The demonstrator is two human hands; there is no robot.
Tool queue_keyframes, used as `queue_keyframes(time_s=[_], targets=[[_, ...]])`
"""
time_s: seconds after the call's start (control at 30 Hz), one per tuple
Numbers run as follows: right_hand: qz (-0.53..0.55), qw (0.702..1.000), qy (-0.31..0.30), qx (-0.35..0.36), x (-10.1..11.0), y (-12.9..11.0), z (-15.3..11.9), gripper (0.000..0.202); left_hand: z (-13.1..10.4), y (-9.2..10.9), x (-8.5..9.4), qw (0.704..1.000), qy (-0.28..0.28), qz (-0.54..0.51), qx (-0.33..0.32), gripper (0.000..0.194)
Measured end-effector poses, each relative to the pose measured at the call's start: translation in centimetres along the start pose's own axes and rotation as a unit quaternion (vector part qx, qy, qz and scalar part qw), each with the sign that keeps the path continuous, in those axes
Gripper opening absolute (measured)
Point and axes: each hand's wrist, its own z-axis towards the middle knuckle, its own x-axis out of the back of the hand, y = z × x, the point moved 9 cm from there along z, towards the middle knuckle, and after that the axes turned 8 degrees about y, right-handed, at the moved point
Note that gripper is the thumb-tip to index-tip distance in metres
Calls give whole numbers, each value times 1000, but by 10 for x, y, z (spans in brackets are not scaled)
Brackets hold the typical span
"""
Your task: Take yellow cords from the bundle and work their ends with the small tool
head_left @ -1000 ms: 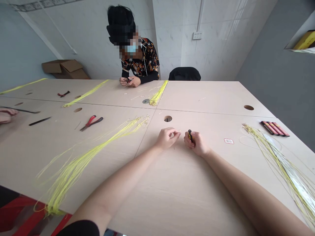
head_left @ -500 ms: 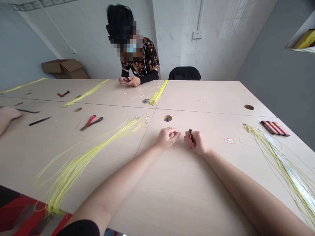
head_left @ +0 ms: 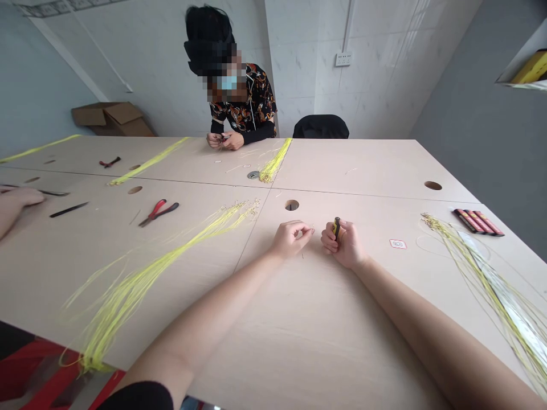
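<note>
My left hand (head_left: 290, 238) rests on the pale table (head_left: 333, 319) with thumb and fingers pinched on a thin, pale wire piece too small to make out. My right hand (head_left: 345, 244) sits just to its right, closed on a small tool with a black and yellow handle (head_left: 336, 226) that sticks up out of the fist. The two hands lie a few centimetres apart. A long bundle of yellow strands (head_left: 171, 256) stretches from the table's middle toward the near left edge.
Red-handled pliers (head_left: 157, 212) lie left of the strands. Another strand bundle (head_left: 487, 279) and several dark red sticks (head_left: 477, 222) are at right. A round cable hole (head_left: 292, 205) is beyond my hands. A person across the table works with small parts; another person's hand (head_left: 17, 202) rests at far left.
My right hand has shifted slightly right and turned, so the tool handle stands more upright. The other person's hand at far left has slid further onto the table.
</note>
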Motion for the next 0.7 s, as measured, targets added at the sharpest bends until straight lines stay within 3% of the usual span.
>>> queue_keyframes(time_s=[0.7], targets=[[5, 1000, -3, 0, 0, 1, 1, 41, 0, -1, -1, 1000, -5, -1, 4, 25]])
